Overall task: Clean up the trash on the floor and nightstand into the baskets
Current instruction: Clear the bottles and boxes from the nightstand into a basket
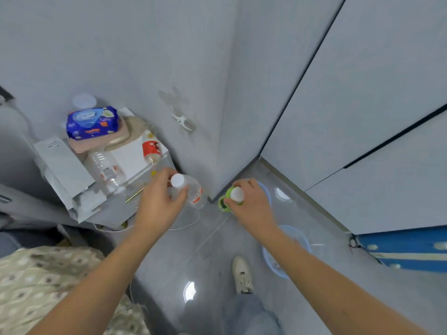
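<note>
My left hand (pixel 159 197) grips a clear plastic bottle (pixel 193 192) with a white cap and red label, held just off the nightstand's near corner. My right hand (pixel 249 201) grips a green bottle (pixel 223 204) with a white cap, above a blue basket (pixel 266 192) in the wall corner. A second blue basket (pixel 302 238) sits on the floor under my right forearm. On the nightstand (pixel 128 153) lie another clear bottle (pixel 106 170) and a small red-labelled bottle (pixel 151 149).
The nightstand also carries a blue wipes pack (pixel 93 122), a pink cloth, a grey box (pixel 63 163) and a round plate. A patterned bed cover (pixel 48 286) lies lower left. My shoe (pixel 243 274) stands on the grey tiles. Wardrobe doors fill the right; a blue box (pixel 406 247) sits beneath.
</note>
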Tool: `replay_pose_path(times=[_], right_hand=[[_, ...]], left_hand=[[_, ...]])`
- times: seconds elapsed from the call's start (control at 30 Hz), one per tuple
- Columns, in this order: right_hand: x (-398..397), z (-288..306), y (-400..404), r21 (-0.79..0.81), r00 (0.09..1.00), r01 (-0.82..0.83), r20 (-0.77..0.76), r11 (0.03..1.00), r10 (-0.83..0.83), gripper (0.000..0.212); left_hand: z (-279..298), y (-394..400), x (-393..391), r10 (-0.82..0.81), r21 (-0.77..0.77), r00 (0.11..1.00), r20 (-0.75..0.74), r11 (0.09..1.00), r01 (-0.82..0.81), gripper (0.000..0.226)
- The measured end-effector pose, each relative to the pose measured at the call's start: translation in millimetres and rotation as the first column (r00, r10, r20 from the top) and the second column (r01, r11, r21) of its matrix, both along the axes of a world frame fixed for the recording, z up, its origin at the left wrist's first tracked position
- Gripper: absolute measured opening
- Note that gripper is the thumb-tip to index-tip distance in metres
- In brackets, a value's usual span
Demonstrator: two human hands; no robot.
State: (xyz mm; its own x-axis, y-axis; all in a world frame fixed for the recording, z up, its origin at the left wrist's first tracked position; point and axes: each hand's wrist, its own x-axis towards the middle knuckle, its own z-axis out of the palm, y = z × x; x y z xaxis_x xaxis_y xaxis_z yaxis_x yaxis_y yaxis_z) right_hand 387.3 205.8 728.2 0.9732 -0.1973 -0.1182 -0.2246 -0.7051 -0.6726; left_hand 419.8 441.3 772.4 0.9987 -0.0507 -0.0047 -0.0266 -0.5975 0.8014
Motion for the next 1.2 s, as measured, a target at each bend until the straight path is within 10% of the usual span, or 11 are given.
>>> replay_pose_path(times=[0.63,1.2], right_hand=[[76.1,-346.5,-212.7,-0.145,0.987,-0.106,-0.132,0.984,0.087,0.034],[118.9,-449.8,-223.4,-0.255,0.935,-0.289,-0.283,0.923,0.215,0.047]], left_hand=[[-383.2,-249.4,80.4,-0.167,0.265,0.966,-0.199,0.939,0.217,0.032],[-495.9,-282.7,102.8,-0.265,0.386,0.901,-0.344,0.835,0.393,0.045]])
